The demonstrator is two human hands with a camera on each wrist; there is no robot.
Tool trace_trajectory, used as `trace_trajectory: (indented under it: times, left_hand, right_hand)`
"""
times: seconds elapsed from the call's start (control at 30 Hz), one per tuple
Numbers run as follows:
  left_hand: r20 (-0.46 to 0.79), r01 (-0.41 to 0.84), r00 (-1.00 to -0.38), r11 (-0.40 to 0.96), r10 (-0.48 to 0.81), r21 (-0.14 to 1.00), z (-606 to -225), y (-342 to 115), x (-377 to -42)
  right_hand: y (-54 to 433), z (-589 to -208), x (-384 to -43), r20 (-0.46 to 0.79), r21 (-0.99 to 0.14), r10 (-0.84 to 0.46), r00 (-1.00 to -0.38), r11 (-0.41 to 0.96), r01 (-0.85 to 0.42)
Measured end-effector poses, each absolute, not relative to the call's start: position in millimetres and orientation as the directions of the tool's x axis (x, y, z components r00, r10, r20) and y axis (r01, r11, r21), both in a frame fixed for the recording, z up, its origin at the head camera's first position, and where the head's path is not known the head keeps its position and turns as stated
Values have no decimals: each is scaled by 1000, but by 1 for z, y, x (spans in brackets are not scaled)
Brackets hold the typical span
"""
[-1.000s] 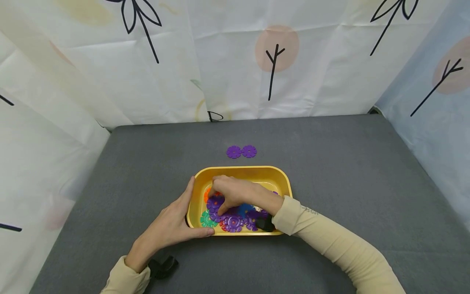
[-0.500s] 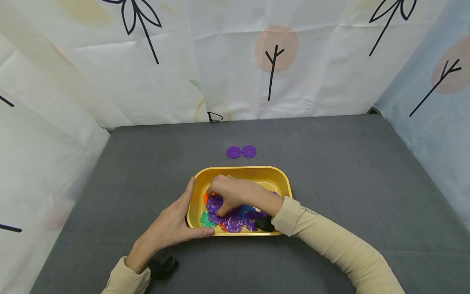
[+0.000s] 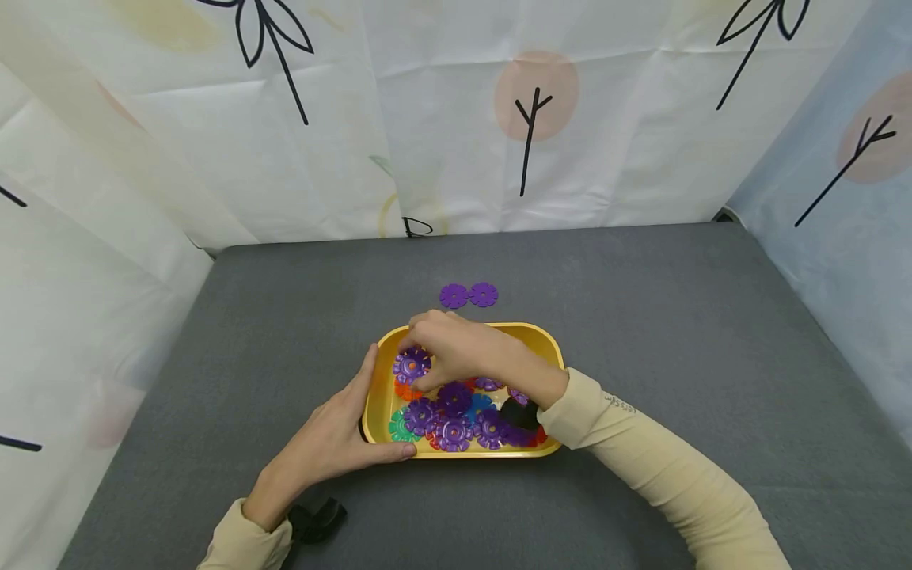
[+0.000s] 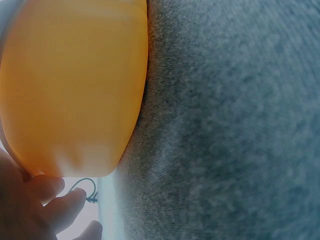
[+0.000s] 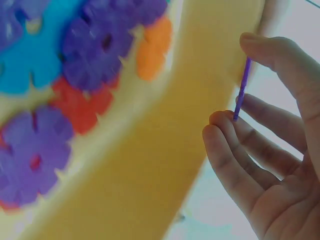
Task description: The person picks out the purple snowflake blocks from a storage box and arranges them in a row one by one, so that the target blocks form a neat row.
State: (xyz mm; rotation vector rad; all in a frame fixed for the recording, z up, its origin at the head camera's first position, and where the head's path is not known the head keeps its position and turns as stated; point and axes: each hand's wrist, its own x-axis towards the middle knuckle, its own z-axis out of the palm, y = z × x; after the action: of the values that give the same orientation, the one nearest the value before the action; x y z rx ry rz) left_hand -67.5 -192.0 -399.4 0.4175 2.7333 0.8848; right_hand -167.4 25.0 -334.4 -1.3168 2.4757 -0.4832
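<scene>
My right hand (image 3: 456, 347) pinches a purple flower-shaped plastic disc (image 3: 412, 366) between thumb and fingertips, over the far left part of a yellow tray (image 3: 527, 336). Seen edge-on in the right wrist view, the disc (image 5: 242, 90) is a thin purple strip. My left hand (image 3: 328, 427) holds the tray's left end, thumb along the near rim and fingers on the side. Inside the tray lie several more flower discs: purple (image 3: 454, 433), green (image 3: 400, 426), blue (image 3: 480, 405) and orange (image 3: 408, 390), with red ones partly hidden under them.
Two purple flower discs (image 3: 469, 295) lie side by side beyond the tray on the grey tabletop (image 3: 641, 317). White printed cloth (image 3: 442, 119) hangs behind and at the sides. Black straps (image 3: 317, 520) sit at both wrists.
My right hand has risen and moved back toward the tray's far rim, with a purple disc now in its pinch. More discs show beneath it. The left hand stays put.
</scene>
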Motion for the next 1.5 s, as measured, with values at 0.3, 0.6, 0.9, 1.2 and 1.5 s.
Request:
trace_trajectory:
  times: [0.3, 0.6, 0.9, 1.2, 1.5]
  left_hand:
    - [-154, 171, -936, 790, 317, 589, -399, -191, -67]
    - [-136, 178, -942, 798, 308, 576, -399, -191, -67]
    - [-142, 166, -944, 804, 296, 571, -401, -190, -66]
    - [-140, 171, -942, 798, 303, 578, -401, -191, -66]
    - [-140, 175, -940, 794, 310, 583, -401, -190, -67]
  right_hand:
    - [59, -305, -186, 36, -437, -783, -621, 547, -714]
    - [104, -301, -218, 77, -450, -635, -768, 665, -595]
    - [137, -330, -245, -33, -439, -536, -843, 766, -470]
    - [146, -363, -257, -131, -367, -510, -850, 822, -436]
    - [150, -380, -255, -137, -357, -501, -854, 829, -429]
